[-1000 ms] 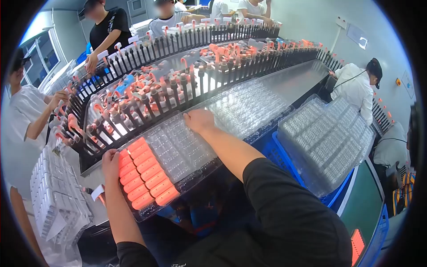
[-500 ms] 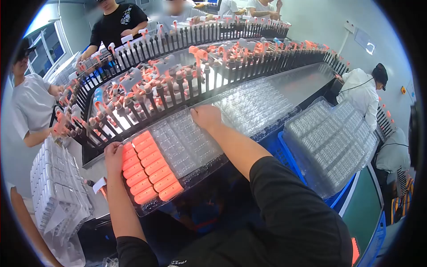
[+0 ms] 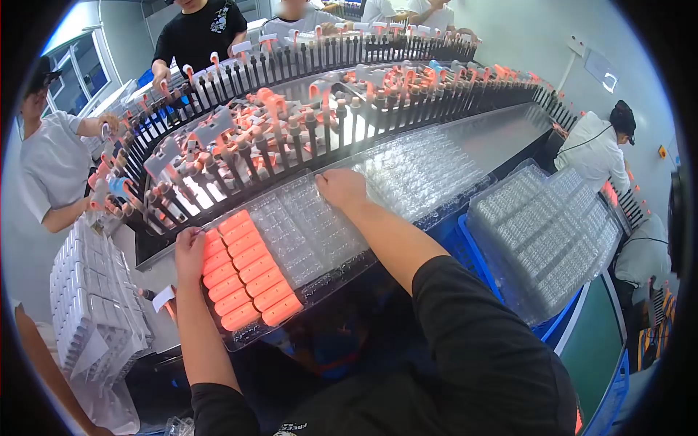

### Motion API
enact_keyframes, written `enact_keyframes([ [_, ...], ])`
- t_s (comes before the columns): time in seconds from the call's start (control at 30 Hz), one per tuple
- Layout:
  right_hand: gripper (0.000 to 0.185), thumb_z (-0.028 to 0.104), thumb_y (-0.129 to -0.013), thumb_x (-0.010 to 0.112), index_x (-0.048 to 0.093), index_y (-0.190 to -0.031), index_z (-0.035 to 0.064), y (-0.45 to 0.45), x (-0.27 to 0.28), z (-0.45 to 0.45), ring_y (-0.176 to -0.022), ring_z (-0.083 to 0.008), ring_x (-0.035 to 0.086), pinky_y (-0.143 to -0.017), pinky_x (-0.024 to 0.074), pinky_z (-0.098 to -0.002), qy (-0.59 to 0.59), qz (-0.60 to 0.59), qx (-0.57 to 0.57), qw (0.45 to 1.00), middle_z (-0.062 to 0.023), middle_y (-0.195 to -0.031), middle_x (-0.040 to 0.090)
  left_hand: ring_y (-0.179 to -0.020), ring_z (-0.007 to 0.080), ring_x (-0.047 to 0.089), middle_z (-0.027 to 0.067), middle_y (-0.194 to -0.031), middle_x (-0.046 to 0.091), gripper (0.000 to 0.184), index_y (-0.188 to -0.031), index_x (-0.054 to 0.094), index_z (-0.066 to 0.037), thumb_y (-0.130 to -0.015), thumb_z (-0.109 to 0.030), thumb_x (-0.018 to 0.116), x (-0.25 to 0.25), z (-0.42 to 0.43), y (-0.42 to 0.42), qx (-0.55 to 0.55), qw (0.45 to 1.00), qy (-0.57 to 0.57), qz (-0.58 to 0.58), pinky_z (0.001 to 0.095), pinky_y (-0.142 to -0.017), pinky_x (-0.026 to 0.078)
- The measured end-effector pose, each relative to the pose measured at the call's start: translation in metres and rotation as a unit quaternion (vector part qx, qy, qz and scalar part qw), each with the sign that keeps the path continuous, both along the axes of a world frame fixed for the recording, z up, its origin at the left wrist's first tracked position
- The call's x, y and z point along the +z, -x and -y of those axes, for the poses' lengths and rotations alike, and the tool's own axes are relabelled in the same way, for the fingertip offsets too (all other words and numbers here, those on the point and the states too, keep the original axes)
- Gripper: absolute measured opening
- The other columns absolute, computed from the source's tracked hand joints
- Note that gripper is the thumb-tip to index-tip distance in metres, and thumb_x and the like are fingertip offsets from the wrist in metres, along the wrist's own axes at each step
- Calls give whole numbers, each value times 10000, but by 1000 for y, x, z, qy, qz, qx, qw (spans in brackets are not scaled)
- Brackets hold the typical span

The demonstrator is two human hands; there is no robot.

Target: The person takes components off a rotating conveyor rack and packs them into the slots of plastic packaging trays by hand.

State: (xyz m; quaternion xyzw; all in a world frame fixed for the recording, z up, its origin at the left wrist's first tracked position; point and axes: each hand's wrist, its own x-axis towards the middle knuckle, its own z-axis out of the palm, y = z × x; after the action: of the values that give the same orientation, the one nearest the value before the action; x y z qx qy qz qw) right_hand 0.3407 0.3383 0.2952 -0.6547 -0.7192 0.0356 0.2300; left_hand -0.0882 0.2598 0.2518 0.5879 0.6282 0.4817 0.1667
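Observation:
A clear plastic tray [image 3: 298, 218] lies on the near edge of the bench, with two columns of orange, rounded parts [image 3: 254, 269] filling its left portion. The rest of its moulded pockets show bare plastic. My left hand [image 3: 190, 254] is closed on the tray's far left corner, beside the orange parts. At the far edge, to the right, my right hand [image 3: 342, 189] has its fingers curled over the rim. Its fingertips are partly hidden.
Another sheet of clear trays [image 3: 422, 174] lies to the right; a stack of clear trays [image 3: 542, 240] rests on a blue crate [image 3: 476, 254]. White trays [image 3: 94, 305] stand left. Black pegs [image 3: 313, 138] carrying orange and grey parts curve behind. Co-workers stand around.
Both my hands stay on the tray, shifted only slightly right in view. Parts on the pegs have changed position. The co-worker at left has raised a hand toward the pegs.

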Motion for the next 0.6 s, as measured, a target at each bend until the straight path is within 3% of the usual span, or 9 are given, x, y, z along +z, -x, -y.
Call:
enact_keyframes([
  [0.23,433,443,-983,501,779,-883,126,0,-6,-4,-909,-380,715,-815,560,-519,-10,3,-6,1000,-136,-925,752,-878,97,567,-6,-944,618,166,-1065,681,-20,-967,-152,663,10,5,-8,8,1000,21,-2,271,-801,476],
  [0.33,427,438,-983,508,781,-887,124,0,-6,-4,-906,-380,715,-815,561,-521,-17,12,-9,1000,-135,-913,751,-952,152,653,77,-1050,681,217,-1112,697,-9,-964,-168,685,-2,-2,4,-18,999,21,23,309,-868,526],
  [0.6,433,452,-987,506,775,-908,122,1,-7,-7,-919,-377,716,-810,559,-519,-1,11,-16,1000,-141,-938,751,-954,152,651,73,-1051,675,217,-1105,696,-1,-961,-163,689,7,4,-5,-2,1000,13,11,311,-869,525],
])
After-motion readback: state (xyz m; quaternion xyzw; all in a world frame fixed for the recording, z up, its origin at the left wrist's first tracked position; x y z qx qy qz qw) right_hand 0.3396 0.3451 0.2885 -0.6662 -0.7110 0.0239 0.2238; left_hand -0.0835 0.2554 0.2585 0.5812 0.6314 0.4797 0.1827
